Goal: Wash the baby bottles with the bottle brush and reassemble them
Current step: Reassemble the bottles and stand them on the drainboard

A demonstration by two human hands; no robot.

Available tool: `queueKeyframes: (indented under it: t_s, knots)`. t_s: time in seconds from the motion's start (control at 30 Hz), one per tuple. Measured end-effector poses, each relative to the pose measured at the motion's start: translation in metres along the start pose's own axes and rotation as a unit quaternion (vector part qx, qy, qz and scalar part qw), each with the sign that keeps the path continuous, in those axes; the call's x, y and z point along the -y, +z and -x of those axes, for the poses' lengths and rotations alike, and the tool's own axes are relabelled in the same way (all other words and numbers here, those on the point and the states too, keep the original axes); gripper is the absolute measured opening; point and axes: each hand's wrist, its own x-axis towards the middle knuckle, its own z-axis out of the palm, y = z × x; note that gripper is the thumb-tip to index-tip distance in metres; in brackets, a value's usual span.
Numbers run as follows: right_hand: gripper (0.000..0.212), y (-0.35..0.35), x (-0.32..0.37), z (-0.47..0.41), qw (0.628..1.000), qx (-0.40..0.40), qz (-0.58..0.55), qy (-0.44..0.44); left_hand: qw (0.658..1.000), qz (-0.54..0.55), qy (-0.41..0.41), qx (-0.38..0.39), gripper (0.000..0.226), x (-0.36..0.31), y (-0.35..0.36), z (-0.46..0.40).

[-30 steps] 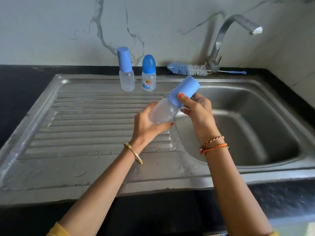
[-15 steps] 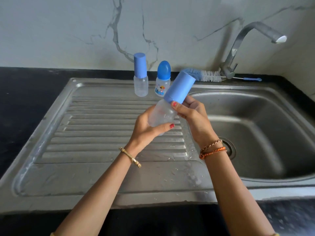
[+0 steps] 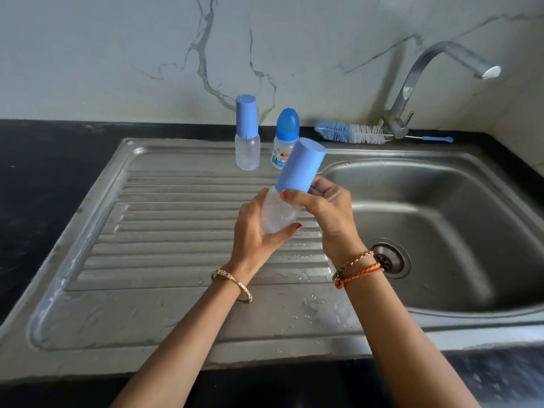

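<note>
- Left hand (image 3: 254,234) wraps its grip around the clear frosted plastic baby bottle body (image 3: 278,214), held tilted over the ribbed stainless steel drainboard (image 3: 182,231), right by the basin edge.
- Right hand (image 3: 326,210) is clamped on the bottle's neck, just under the tall matte blue cylindrical cap (image 3: 301,166), thumb pressed at the cap's rim.
- Two more bottles stand upright at the back of the drainboard: a clear one with a flat-topped blue cap (image 3: 247,134) and a printed one with a glossy blue dome cap (image 3: 287,136), just beside each other.
- Blue-and-white bristly bottle brush (image 3: 350,133) lies on the black tabletop (image 3: 44,160) behind the sink, by the curved metal tap (image 3: 412,83).
- Water droplets on the steel near the front.
</note>
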Motion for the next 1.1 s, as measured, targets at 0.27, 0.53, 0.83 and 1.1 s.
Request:
queueKeyframes:
  t_s: [0.27, 0.53, 0.83, 1.1]
  knots:
    - [0.034, 0.014, -0.004, -0.010, 0.996, 0.094, 0.003, 0.006, 0.995, 0.022, -0.092, 0.001, 0.051, 0.001, -0.021, -0.014]
    - [0.046, 0.039, -0.032, -0.028, 0.971, 0.203, 0.129, -0.013, 0.987, 0.119, -0.106, 0.032, 0.061, 0.021, -0.073, -0.036]
    - [0.054, 0.100, -0.061, -0.071, 0.948, 0.086, 0.297, -0.069, 0.978, 0.126, -0.162, 0.037, 0.052, 0.057, -0.113, -0.069]
    - [0.046, 0.136, -0.081, -0.124, 0.926, 0.045, 0.371, -0.049, 0.986, 0.059, -0.157, 0.004, 0.036, 0.097, -0.118, -0.122]
